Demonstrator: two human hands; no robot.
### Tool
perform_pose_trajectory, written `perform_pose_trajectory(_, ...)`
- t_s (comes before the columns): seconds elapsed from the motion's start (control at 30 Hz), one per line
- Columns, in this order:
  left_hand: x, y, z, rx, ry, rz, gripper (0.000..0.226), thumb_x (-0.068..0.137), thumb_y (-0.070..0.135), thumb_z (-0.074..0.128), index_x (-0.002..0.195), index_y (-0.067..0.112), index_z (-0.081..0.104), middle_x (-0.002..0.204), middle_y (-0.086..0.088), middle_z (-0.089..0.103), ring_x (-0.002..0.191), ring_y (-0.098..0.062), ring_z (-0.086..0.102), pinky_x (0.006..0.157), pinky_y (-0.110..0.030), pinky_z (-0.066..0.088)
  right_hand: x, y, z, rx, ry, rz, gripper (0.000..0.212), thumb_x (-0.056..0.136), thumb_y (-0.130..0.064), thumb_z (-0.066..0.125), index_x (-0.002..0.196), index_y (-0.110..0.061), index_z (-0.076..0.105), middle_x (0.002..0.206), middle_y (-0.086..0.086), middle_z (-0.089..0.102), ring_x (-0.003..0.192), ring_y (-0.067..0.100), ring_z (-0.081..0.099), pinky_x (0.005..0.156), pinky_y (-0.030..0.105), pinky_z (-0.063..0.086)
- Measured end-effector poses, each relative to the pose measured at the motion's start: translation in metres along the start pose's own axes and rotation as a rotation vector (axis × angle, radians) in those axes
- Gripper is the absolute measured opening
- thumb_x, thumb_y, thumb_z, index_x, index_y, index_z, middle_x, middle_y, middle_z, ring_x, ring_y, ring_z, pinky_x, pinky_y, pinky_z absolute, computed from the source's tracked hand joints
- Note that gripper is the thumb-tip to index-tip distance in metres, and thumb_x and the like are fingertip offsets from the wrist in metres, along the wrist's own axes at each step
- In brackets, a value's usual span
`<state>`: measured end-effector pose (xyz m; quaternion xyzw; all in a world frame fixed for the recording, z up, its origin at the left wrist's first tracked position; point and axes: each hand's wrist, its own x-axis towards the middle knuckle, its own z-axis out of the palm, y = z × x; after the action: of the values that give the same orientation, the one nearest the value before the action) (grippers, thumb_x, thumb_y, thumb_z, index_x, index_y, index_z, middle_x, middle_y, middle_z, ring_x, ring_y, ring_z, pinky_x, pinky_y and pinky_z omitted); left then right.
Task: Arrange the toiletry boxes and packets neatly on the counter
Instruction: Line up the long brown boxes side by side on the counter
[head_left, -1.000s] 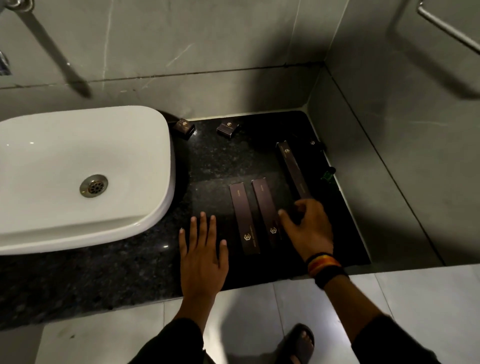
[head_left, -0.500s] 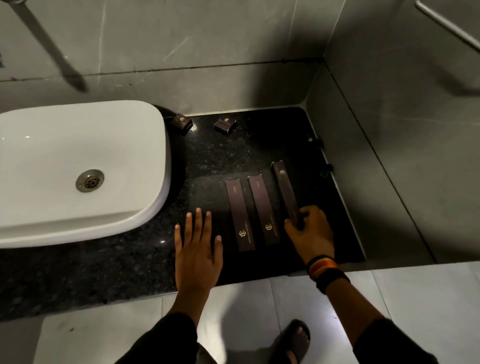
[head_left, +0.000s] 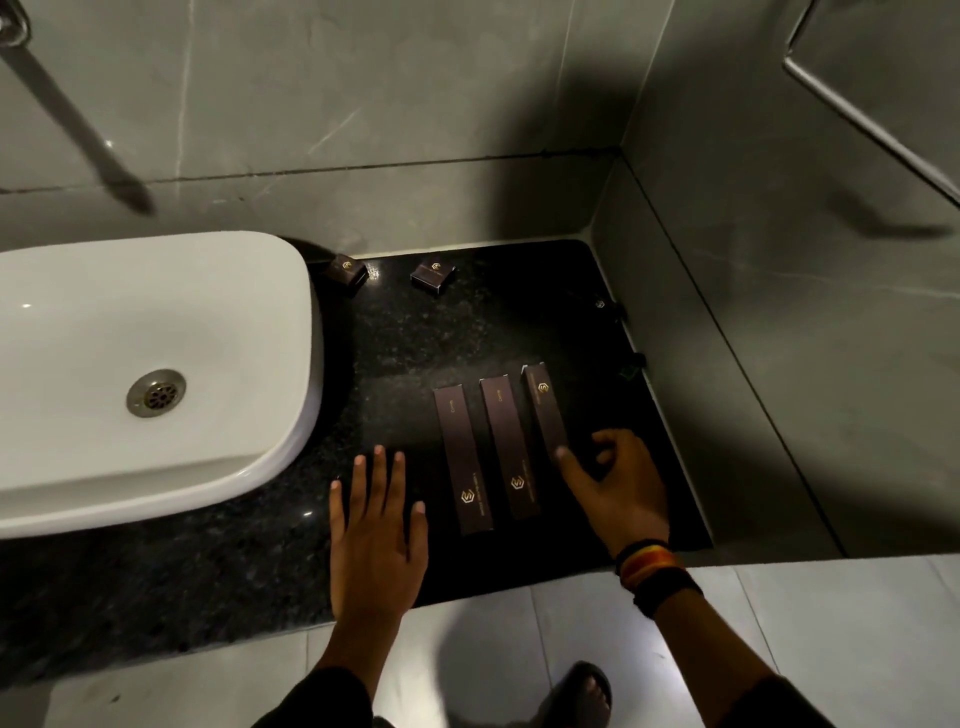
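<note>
Three long dark brown boxes with gold logos lie side by side on the black granite counter (head_left: 415, 338): the left box (head_left: 462, 460), the middle box (head_left: 509, 447) and the right box (head_left: 544, 408). My right hand (head_left: 615, 488) pinches the near end of the right box, thumb on its left side and fingers curled on its right. My left hand (head_left: 376, 530) rests flat on the counter left of the boxes, fingers apart, holding nothing. Two small square dark boxes lie near the back wall, one beside the basin (head_left: 347, 270) and one further right (head_left: 434, 273).
A white basin (head_left: 156, 364) fills the counter's left side. Tiled walls close the back and the right. Small dark packets (head_left: 631, 364) lie along the right wall edge. Below the counter's front edge are floor tiles and my sandalled foot (head_left: 582, 696).
My right hand has pulled the third long box from the right side back and left, lining it up parallel beside the other two. My left hand has stayed flat on the counter.
</note>
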<state>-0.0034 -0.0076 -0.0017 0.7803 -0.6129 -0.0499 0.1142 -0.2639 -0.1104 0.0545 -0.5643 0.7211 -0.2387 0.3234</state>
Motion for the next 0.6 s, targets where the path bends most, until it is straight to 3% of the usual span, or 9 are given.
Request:
perform_pose_trajectory(0.17,0.001,0.0,0.0,-0.026,0.0,-0.006,0.066,0.104,0.041,0.033,0.164,0.013,0.037,0.175,-0.011,0.032,0.164,-0.031,0.025,0.13,-0.063,0.023,0.099,-0.033,-0.014,-0.079,0.17,-0.146,0.042,0.084,-0.046,0.068,0.117,-0.02,0.06,0.119,0.004,0.059,0.104,0.024,0.062,0.083,0.035,0.053)
perform_pose_trajectory(0.27,0.002,0.0,-0.001,-0.032,-0.013,-0.014,0.065,0.105,0.041,0.032,0.165,0.015,0.037,0.176,-0.009,0.03,0.164,-0.029,0.022,0.131,-0.061,0.021,0.164,-0.053,-0.018,-0.297,0.099,-0.172,0.053,0.089,-0.034,0.066,0.136,-0.011,0.053,0.137,0.016,0.054,0.123,0.036,0.055,0.1,0.044,0.049)
perform_pose_trajectory(0.33,0.002,0.0,-0.001,-0.028,-0.013,-0.019,0.065,0.105,0.04,0.032,0.165,0.015,0.036,0.176,-0.008,0.029,0.164,-0.029,0.022,0.132,-0.06,0.019,0.195,-0.062,-0.018,-0.441,0.016,-0.164,0.057,0.09,-0.029,0.065,0.14,-0.007,0.049,0.141,0.02,0.051,0.128,0.04,0.052,0.103,0.047,0.047)
perform_pose_trajectory(0.4,0.002,0.0,0.0,-0.037,0.0,-0.02,0.064,0.105,0.04,0.034,0.164,0.015,0.038,0.175,-0.008,0.03,0.164,-0.029,0.022,0.132,-0.059,0.019,0.211,-0.067,-0.017,-0.534,-0.032,-0.149,0.051,0.09,-0.026,0.066,0.134,-0.004,0.053,0.136,0.022,0.056,0.123,0.042,0.056,0.098,0.047,0.05)
perform_pose_trajectory(0.5,0.003,0.001,0.001,-0.035,0.009,-0.02,0.064,0.105,0.039,0.036,0.164,0.015,0.038,0.175,-0.008,0.03,0.165,-0.028,0.022,0.132,-0.059,0.02,0.214,-0.072,-0.014,-0.608,-0.048,-0.118,0.035,0.087,-0.025,0.068,0.116,-0.006,0.065,0.115,0.021,0.068,0.104,0.041,0.067,0.078,0.041,0.054)
perform_pose_trajectory(0.6,0.003,-0.001,0.001,-0.009,-0.015,-0.02,0.065,0.105,0.041,0.033,0.165,0.016,0.034,0.176,-0.007,0.028,0.165,-0.028,0.02,0.132,-0.061,0.021,0.19,-0.074,-0.016,-0.491,-0.033,-0.095,0.031,0.08,-0.03,0.072,0.103,-0.009,0.071,0.099,0.016,0.071,0.089,0.037,0.069,0.068,0.034,0.052)
